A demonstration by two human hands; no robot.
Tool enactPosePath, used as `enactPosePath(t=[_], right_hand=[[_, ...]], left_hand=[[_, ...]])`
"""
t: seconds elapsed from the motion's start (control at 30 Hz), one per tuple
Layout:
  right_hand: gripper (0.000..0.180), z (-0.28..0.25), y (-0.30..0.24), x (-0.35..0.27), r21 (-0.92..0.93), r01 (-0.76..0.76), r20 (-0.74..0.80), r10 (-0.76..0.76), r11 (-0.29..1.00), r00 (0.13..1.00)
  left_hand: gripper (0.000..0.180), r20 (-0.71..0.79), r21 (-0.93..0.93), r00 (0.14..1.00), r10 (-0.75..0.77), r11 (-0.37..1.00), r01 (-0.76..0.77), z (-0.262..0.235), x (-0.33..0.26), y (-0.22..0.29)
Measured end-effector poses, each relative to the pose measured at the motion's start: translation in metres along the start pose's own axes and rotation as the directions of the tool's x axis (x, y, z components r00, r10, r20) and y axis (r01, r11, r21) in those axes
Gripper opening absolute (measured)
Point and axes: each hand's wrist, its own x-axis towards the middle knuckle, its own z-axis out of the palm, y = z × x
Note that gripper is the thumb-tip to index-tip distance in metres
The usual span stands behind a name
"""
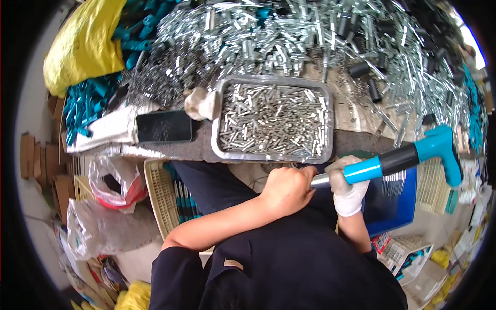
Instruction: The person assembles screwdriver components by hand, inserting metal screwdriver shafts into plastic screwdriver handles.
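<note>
A teal tool with a black sleeve (399, 160), a hooked handle at its right end and a silver metal tube at its left end lies across in front of my body. Around its teal section near the metal tube closes my right hand (345, 182), in a whitish glove. My left hand (289, 190) is bare and closed at the silver end; its fingertips are partly hidden. Just beyond both hands, a grey tray (219, 147) full of short metal pins sits at the bench's near edge.
Heaped metal strips (268, 36) cover the back of the bench, with black sleeves (374, 90) at right. A phone (164, 126), a pale cloth lump (201, 104) and a yellow sack (85, 44) are at left. A cream basket (156, 181) and a blue bin (398, 225) flank my legs.
</note>
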Motion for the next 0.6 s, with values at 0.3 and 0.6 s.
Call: enactPosePath(t=[0.3,0.6], right_hand=[[0.043,-0.046,0.041,-0.055,0.103,-0.656,0.716,0.402,0.748,0.571],[0.023,-0.003,0.095,-0.05,-0.293,-0.833,0.259,0.877,0.47,0.404]], left_hand=[[0.046,0.245,-0.696,0.969,-0.017,0.693,0.188,0.078,-0.02,-0.112],[0.046,0.09,0.253,0.967,-0.24,0.944,0.211,0.128,0.002,-0.249]])
